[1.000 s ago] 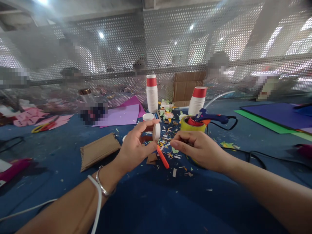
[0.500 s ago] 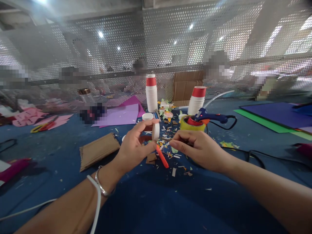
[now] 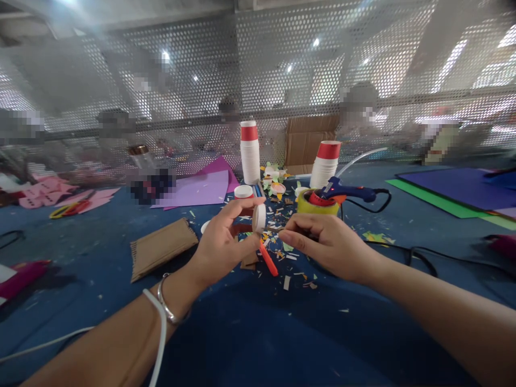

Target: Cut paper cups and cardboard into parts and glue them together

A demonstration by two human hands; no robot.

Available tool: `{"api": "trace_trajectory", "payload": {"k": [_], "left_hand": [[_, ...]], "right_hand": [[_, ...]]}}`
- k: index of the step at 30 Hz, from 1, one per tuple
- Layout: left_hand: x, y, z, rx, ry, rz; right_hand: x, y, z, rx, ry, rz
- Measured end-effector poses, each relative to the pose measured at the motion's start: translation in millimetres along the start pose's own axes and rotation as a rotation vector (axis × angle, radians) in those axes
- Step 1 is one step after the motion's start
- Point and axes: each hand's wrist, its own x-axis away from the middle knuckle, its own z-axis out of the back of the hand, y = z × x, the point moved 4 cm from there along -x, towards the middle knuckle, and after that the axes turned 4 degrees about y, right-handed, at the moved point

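My left hand (image 3: 226,236) holds a shallow white round piece (image 3: 260,217), like a cut-off cup base, on edge between thumb and fingers. Facing it, my right hand (image 3: 322,236) is closed in a pinch on a thin brownish strip (image 3: 274,229). The strip's tip points at the white piece; whether they touch I cannot tell. Below the hands lies an orange-red stick-shaped tool (image 3: 269,260) among paper scraps (image 3: 287,282). Behind my right hand, a blue glue gun (image 3: 349,191) rests on a yellow tape roll (image 3: 316,207).
Two stacks of paper cups (image 3: 250,158) stand at the back. A corrugated cardboard piece (image 3: 163,250) lies left, near purple sheets (image 3: 197,189) and yellow-handled scissors (image 3: 64,211). Black cable (image 3: 403,250) runs right. Green and blue sheets (image 3: 455,188) lie far right.
The white round piece has turned slightly, showing more of its face toward the right. The thin strip in my right hand shows more plainly beside it. Both hands stay nearly in place.
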Motion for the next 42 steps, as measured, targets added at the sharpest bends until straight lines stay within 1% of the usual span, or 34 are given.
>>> {"api": "trace_trajectory", "payload": {"k": [8,14,20,22,25,26,28,30,32,34,37,39,42], "left_hand": [[1.0,-0.9,1.3,-0.027,0.003,-0.025],[2.0,2.9,3.9,-0.06,0.002,-0.106],[5.0,4.1,2.5,-0.083,-0.009,-0.092],[6.1,5.1,0.9,-0.152,-0.019,-0.121],[6.7,9.6,-0.2,-0.357,-0.007,-0.213],[6.4,10.9,0.3,-0.425,0.009,-0.223],[4.9,11.3,2.4,-0.522,0.039,-0.177],[3.6,8.6,3.7,-0.546,0.025,-0.079],[3.8,4.1,1.5,-0.499,-0.052,0.021],[5.9,-0.3,-4.2,-0.402,-0.158,0.101],[10.8,-2.5,-14.6,-0.302,-0.295,0.143],[13.5,-1.7,-19.2,-0.288,-0.336,0.156],[15.6,0.3,-21.5,-0.254,-0.338,0.203]], "right_hand": [[-1.7,2.2,0.6,0.0,0.021,0.027],[-1.4,0.5,0.8,0.004,-0.002,0.019],[-0.4,-4.6,0.4,0.009,0.014,0.025],[-0.4,-5.9,-0.2,0.007,0.011,0.02],[-0.9,-5.1,-2.2,0.01,-0.016,0.005],[-1.3,-4.0,-3.0,0.007,-0.031,-0.001],[-2.1,-0.8,-4.4,-0.015,-0.05,-0.021],[-3.1,2.3,-4.1,-0.054,-0.034,-0.044],[-3.6,3.7,-2.4,-0.093,0.013,-0.053],[-3.6,2.8,-0.6,-0.103,0.064,-0.039],[-3.0,0.2,-0.8,-0.075,0.091,-0.002],[-2.4,-0.8,-3.2,-0.085,0.065,0.018],[-1.0,-1.6,-7.2,-0.102,0.008,0.038]]}}
